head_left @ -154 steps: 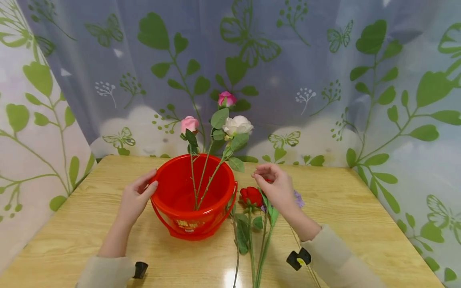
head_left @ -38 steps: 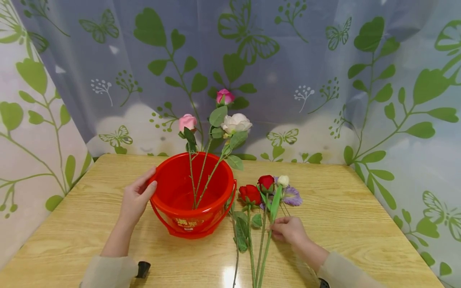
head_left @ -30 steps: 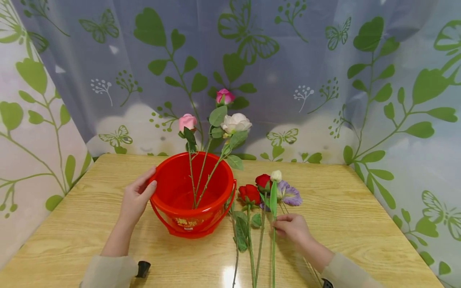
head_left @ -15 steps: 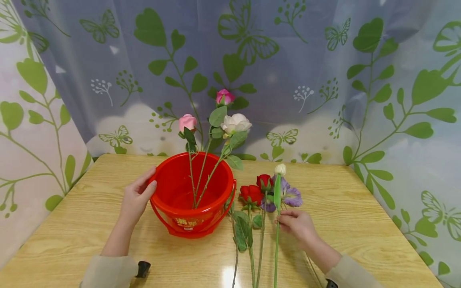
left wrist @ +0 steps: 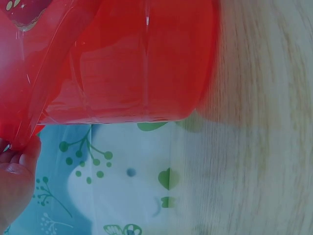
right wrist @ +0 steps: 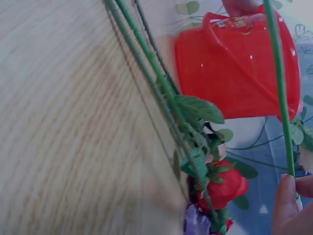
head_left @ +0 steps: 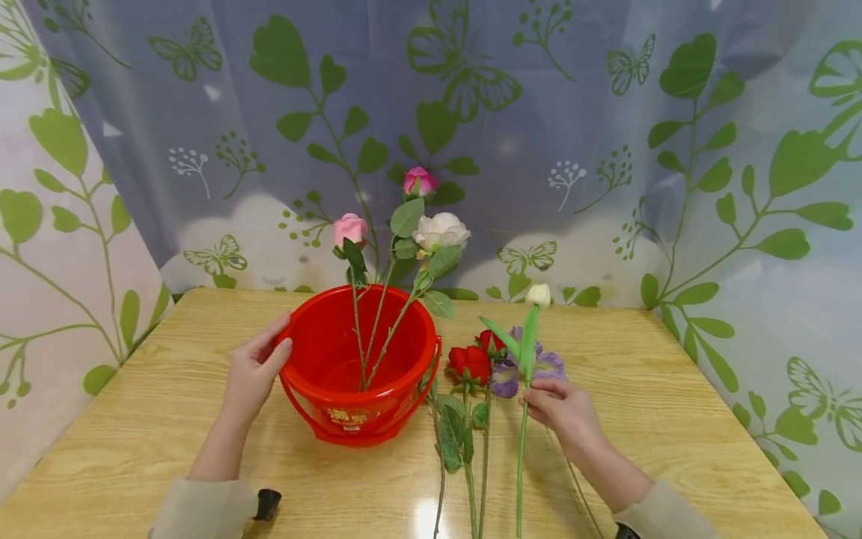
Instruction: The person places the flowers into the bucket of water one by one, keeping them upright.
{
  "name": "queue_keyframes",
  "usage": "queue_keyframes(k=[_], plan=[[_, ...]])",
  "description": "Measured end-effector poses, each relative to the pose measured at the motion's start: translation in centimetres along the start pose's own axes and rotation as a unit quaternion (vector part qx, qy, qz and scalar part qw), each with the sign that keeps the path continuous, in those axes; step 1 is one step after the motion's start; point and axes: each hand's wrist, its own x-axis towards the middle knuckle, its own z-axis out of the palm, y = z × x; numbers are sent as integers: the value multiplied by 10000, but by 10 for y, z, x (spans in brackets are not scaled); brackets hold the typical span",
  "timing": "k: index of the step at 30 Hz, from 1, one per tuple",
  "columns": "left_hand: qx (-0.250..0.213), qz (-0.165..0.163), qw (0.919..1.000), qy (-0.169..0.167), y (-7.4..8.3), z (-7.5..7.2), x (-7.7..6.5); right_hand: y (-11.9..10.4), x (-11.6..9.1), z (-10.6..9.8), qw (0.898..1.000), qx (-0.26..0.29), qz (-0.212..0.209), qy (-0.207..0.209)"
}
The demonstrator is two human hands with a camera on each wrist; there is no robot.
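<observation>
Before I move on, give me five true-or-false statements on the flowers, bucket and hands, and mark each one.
1. The right hand pinches the stem of the cream tulip. True.
2. Five flowers are in the bucket. False: three are, two pink flowers and one white flower.
3. The left hand grips the red bucket by its rim. True.
4. The red flowers are in the bucket. False: the red flowers lie on the table.
5. The bucket is tipped over. False: it stands upright.
</observation>
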Motion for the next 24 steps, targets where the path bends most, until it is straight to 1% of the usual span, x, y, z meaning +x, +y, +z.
queue_keyframes(k=[5,10,17,24], plan=[[-55,21,10000,19,-1,0,0,-7,-6,2,9999,25,-57,-112],[-92,50,9999,58,-1,0,0,-13,-12,4,9994,8,-258,-213],[-65,112,9999,44,-1,0,0,-20,-19,9,9988,-1,-462,-186],[-59,88,9999,66,0,1,0,-28,-21,14,9962,8,-845,-207]])
